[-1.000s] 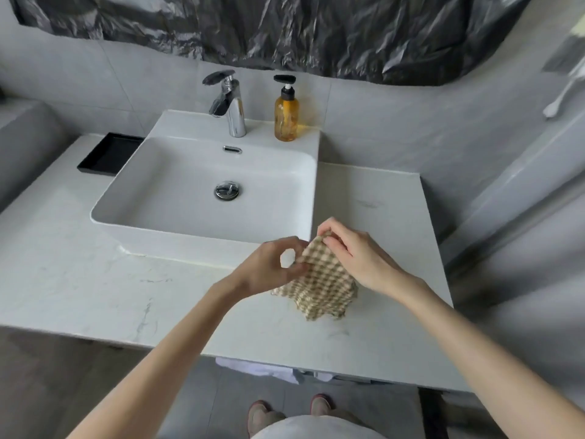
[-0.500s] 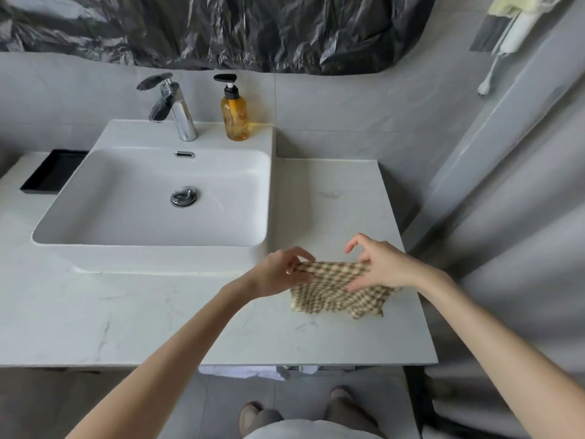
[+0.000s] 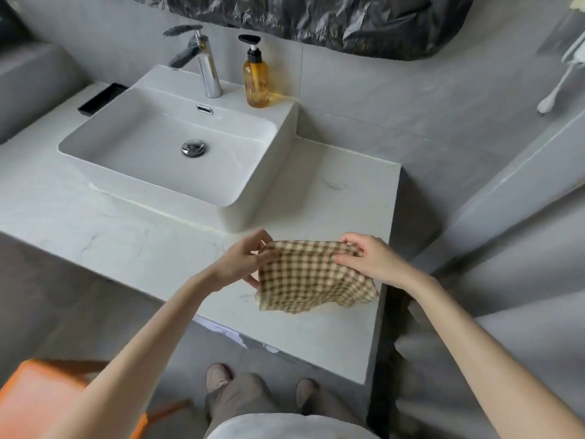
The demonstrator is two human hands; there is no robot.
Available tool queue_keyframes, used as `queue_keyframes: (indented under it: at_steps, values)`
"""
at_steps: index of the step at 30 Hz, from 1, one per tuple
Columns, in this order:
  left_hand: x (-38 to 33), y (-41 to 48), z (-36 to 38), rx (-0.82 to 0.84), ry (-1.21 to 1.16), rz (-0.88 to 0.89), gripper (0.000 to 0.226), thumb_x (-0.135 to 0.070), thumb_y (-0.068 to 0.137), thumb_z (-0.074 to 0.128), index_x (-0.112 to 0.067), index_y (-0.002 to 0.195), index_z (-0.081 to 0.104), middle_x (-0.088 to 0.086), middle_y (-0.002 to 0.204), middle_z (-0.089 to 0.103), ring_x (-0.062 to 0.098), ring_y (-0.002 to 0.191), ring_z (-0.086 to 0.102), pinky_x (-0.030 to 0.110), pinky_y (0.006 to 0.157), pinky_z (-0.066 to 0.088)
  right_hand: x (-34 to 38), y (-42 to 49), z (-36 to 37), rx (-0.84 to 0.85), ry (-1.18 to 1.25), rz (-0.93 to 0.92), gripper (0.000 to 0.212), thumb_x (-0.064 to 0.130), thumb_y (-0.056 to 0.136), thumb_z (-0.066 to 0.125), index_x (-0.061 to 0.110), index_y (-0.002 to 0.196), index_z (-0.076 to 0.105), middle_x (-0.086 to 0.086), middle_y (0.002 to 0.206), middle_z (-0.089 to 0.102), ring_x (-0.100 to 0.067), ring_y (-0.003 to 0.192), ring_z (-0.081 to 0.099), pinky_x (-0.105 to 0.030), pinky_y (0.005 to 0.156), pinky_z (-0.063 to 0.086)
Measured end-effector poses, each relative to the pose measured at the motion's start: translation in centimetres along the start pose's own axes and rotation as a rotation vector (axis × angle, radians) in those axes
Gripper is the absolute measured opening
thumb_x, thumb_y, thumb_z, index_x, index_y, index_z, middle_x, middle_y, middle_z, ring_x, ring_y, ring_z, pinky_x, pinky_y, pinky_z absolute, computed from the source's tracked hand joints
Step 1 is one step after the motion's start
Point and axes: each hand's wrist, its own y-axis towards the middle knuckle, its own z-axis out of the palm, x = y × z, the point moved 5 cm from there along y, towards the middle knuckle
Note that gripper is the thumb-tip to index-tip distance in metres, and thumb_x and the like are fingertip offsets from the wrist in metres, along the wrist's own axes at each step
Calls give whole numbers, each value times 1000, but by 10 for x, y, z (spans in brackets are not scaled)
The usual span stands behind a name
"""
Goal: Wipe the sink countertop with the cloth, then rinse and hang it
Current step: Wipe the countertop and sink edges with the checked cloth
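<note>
A brown-and-cream checked cloth (image 3: pixel 307 280) is stretched out between both hands just above the white marble countertop (image 3: pixel 316 334), right of the sink. My left hand (image 3: pixel 243 261) pinches its upper left edge. My right hand (image 3: pixel 370 261) grips its upper right edge. The cloth's lower part hangs loose and rumpled, touching or nearly touching the counter near its front right corner. The white vessel sink (image 3: pixel 253 182) stands to the upper left, with a chrome faucet (image 3: pixel 202 61) behind the basin.
An amber soap pump bottle (image 3: pixel 256 80) stands on the sink's back right ledge. A black tray (image 3: pixel 101 98) lies far left. Grey tiled walls close in behind and to the right. An orange stool (image 3: pixel 34 397) sits at the lower left floor.
The cloth went from a bunched wad to a spread-out sheet as my hands moved apart. The view shifted, and the orange stool came into sight.
</note>
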Motion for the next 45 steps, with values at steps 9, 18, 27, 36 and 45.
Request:
queue_keyframes:
  at_steps: [9,18,27,36,45]
  values:
    - [55,0,2,-506,276,-17,29,-13,90,54,-16,119,56,9,125,52,26,113,54,27,87,41,-52,30,35,-162,-432,-29,50,38,93,56,31,140,40,-1,152,33,-27,139,25,-39,111,27]
    - [165,-50,-10,-680,154,-446,76,-28,91,56,-30,150,9,10,159,-12,32,145,-9,44,116,7,-78,55,151,161,-805,-30,79,86,76,20,59,137,-23,4,150,-41,-48,128,-43,-76,97,-20]
    - [198,-46,-30,-706,84,-455,94,-25,88,62,-16,150,-8,8,158,-20,21,147,-13,38,116,15,-9,138,214,28,-844,-355,65,75,84,25,58,144,5,8,162,-2,-34,147,-10,-64,111,-13]
    - [195,-46,-29,-723,176,-451,93,-30,86,62,-28,150,-5,0,159,-18,21,145,-19,42,109,30,-47,196,132,-247,-816,48,65,73,84,8,53,146,11,8,162,7,-38,147,-6,-71,108,-8]
    - [170,-33,-13,-776,164,-518,97,-39,84,65,-37,148,-8,15,152,-33,34,142,-26,47,116,13,-53,127,165,65,-949,-379,67,75,85,26,58,144,-3,12,160,-12,-44,141,-23,-77,102,-6]
